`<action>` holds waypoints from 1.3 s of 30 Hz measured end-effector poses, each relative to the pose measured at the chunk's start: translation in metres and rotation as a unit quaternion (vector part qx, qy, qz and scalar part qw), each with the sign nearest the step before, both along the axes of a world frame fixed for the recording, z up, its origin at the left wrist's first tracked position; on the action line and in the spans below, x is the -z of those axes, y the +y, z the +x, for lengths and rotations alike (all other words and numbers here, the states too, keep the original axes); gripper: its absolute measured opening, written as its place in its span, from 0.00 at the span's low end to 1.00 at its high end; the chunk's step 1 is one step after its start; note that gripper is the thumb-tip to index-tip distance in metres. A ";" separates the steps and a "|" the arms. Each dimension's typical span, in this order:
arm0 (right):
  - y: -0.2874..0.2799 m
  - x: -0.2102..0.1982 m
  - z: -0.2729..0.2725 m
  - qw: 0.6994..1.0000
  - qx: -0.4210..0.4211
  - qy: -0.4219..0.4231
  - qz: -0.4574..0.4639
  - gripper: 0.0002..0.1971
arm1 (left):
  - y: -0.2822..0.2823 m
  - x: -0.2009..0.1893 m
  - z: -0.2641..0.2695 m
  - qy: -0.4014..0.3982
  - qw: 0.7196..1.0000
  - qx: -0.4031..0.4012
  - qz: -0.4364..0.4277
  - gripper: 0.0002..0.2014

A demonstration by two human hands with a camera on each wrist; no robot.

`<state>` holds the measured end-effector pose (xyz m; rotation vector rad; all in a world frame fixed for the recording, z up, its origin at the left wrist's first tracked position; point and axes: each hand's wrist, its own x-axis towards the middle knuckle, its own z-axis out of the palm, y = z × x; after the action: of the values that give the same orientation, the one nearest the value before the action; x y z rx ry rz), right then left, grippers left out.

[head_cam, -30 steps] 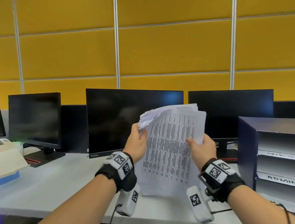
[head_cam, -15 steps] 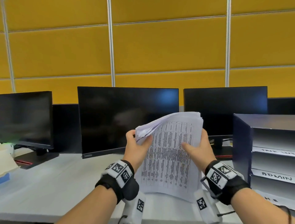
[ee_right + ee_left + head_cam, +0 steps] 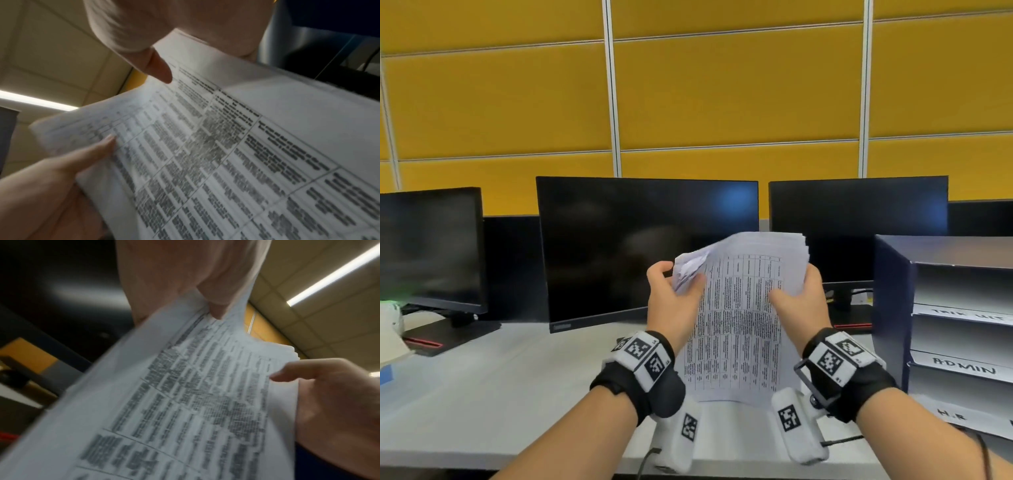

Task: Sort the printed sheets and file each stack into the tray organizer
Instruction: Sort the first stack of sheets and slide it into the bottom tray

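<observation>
I hold a stack of printed sheets [image 3: 739, 322] upright above the desk; the front page carries a dense table. My left hand [image 3: 674, 298] grips the upper left corner, where the pages fan and curl. My right hand [image 3: 799, 301] grips the right edge, thumb on the front page. The left wrist view shows the sheets [image 3: 185, 402] pinched by my left hand [image 3: 205, 293], and the right wrist view shows the same sheets [image 3: 226, 154] under my right thumb [image 3: 158, 68]. The dark blue tray organizer [image 3: 893, 308] stands at the right, its shelves labelled, one reading ADMIN.
Three dark monitors [image 3: 647, 246] line the back of the grey desk [image 3: 500, 394] before a yellow panel wall. A pale object [image 3: 390, 329] sits at the far left edge. A cable [image 3: 647, 459] hangs at the desk's front edge.
The stack has sunk a little and its top now leans away. My right hand has slid up the right edge, and the view has shifted right, bringing the organizer further in.
</observation>
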<state>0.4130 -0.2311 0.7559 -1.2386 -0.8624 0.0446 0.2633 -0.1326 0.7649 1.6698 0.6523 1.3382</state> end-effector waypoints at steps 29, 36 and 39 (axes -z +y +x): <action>0.005 0.012 0.004 0.998 0.019 -0.015 -0.059 0.19 | 0.016 0.000 -0.013 -0.059 0.998 -0.021 0.022 0.23; 0.004 0.005 0.008 0.997 0.000 -0.022 -0.080 0.22 | 0.009 -0.026 -0.029 -0.031 0.973 -0.124 0.194 0.04; 0.001 0.006 0.011 0.995 -0.019 -0.022 -0.090 0.23 | 0.015 -0.025 -0.033 -0.022 0.959 -0.175 0.220 0.05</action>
<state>0.4239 -0.2297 0.7502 -1.3960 -0.9358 0.1294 0.2302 -0.1178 0.7900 1.9248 0.6813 1.8763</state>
